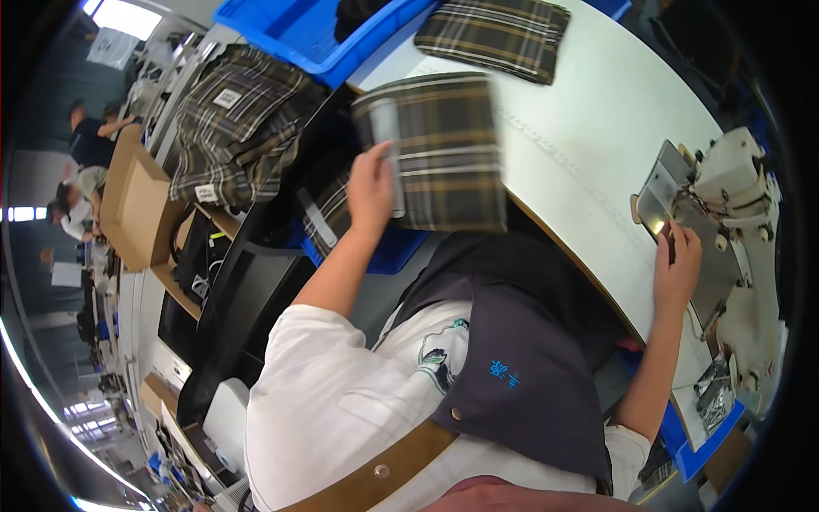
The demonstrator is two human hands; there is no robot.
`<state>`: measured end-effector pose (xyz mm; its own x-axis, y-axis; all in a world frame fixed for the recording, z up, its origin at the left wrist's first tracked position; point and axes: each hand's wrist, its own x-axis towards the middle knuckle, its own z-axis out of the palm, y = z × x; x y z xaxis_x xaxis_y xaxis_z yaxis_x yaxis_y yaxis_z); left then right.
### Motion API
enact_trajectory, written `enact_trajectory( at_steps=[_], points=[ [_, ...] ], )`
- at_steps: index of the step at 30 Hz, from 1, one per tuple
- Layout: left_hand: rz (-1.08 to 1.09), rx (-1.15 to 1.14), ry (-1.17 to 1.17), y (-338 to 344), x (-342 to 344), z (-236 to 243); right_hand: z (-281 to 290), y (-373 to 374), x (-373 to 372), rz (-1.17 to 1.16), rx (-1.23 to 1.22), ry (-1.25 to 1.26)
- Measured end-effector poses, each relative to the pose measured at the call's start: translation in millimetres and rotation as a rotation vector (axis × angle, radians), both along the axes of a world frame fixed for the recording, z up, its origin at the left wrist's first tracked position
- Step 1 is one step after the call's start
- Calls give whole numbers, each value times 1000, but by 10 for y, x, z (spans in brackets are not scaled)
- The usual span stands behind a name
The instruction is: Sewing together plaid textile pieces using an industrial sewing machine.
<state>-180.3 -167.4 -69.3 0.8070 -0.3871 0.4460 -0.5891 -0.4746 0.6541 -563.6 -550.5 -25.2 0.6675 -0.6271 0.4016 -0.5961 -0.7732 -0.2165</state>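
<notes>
My left hand [372, 183] grips the edge of a plaid fabric panel [452, 154] in brown, black and white, beside a pale grey strip [386, 128] that runs along it. The panel is held up off the table's left edge and is slightly blurred. Over at the sewing machine [729, 175], my right hand [678, 260] has its fingers curled together by the lit metal plate [661, 192]. Something small and dark shows between those fingers, too little of it to name. Below my left hand lies another plaid piece [328, 209] with a grey strip.
On the white table [580, 154] a folded plaid piece [495, 36] lies at the far side. A blue bin [316, 55] stands at the far left, near a heap of plaid fabric [243, 119] with white labels. An open cardboard box [141, 200] and people are further left.
</notes>
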Motion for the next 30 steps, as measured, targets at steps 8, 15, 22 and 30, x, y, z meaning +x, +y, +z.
enact_trajectory(
  at_steps=[8, 15, 22, 30],
  points=[
    [666, 371, 359, 2042, 640, -1250, -4, 41, 70, 28, -44, 60],
    [634, 363, -144, 1397, 762, -997, -37, -4, -4, -18, -90, 66],
    [-254, -220, -303, -1144, 794, 757, 86, 175, 106, 17, -119, -51],
    [-451, 284, 2, -2647, 1038, 628, 143, 261, 135, -30, -73, -74]
  ],
)
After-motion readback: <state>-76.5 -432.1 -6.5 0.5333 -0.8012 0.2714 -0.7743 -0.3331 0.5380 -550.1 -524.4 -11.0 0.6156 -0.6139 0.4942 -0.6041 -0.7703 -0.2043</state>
